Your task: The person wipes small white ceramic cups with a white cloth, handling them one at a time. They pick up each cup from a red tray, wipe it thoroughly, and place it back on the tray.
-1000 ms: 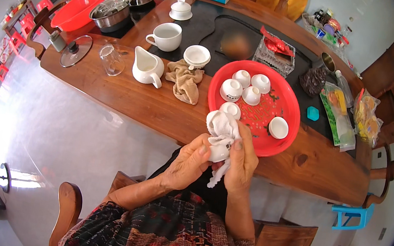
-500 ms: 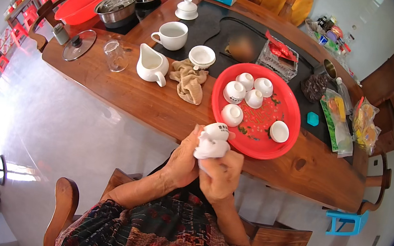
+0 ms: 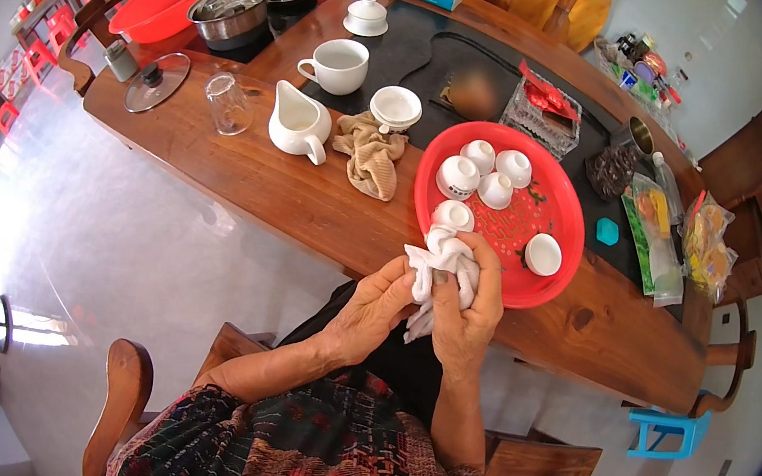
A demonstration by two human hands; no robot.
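Over the near edge of a round red tray [image 3: 545, 285], both my hands are closed around a bunched white cloth [image 3: 449, 259]. My left hand [image 3: 372, 313] grips at its left side, fingers bent. My right hand [image 3: 467, 316] pinches folds of it with the thumb on top. A small white teacup, in view in my hands half a second earlier, is hidden now, seemingly inside the cloth. Several white teacups [image 3: 457, 179] stand upside down on the tray's left half, one [image 3: 453, 215] right behind the cloth. Another teacup [image 3: 543, 255] at the right has its opening showing.
Left of the tray lie a crumpled brown cloth [image 3: 368, 156], a white pitcher [image 3: 298, 124], a lidded white bowl [image 3: 395, 108], a large white cup [image 3: 337, 66] and a glass [image 3: 227, 104]. A glass box [image 3: 541, 115] stands behind the tray; plastic packets [image 3: 654, 237] lie right.
Both hands have moved slightly right and over the tray's edge. The cloth now spreads upward and covers the teacup that showed above it. My right hand has turned, thumb on top.
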